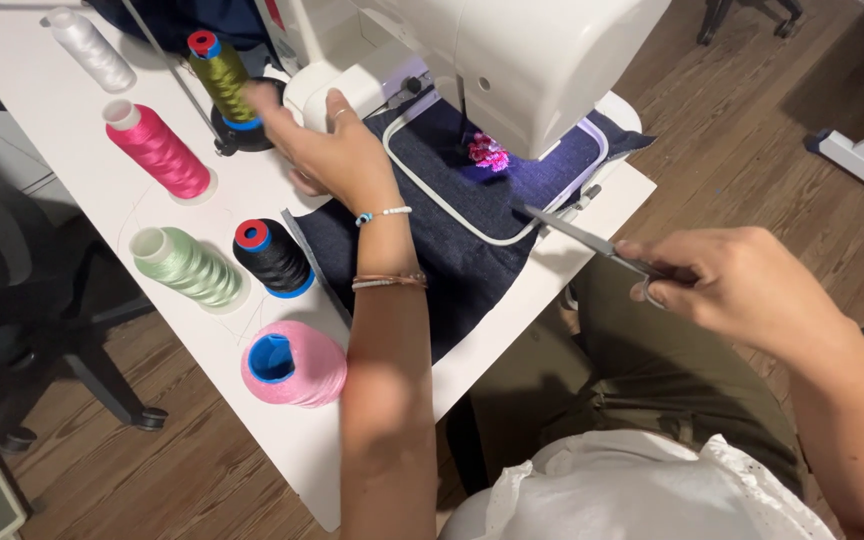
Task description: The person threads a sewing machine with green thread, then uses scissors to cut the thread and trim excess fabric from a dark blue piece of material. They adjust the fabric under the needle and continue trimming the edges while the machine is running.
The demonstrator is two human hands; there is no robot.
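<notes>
- While seated at a white worktop (82,175), seen from above: two bare hands at an embroidery machine (542,60).
- Left hand (337,150): fingers spread and loosely curled, resting on the machine's white base beside the embroidery hoop (422,185), gripping nothing that can be seen; fingertips close to an olive-gold thread cone (220,78) on a black stand.
- Right hand (742,285): closed around the handles of small scissors (592,240), held off the near edge of the worktop, over the lap.
- Scissors' long axis: slanting from lower right up to the upper left, blades shut or nearly so, tips aimed toward the hoop.
- Pink stitched motif (489,152): on dark denim fabric (452,260) inside the hoop, under the machine head, lit by its lamp.
- Key relation: motif up and to the left of the scissor tips, roughly in line with the blades but well apart; left hand nearer to the hoop, just beside its left rim.
- Other thread cones standing left of the fabric: white, hot pink, pale green, black, light pink.
</notes>
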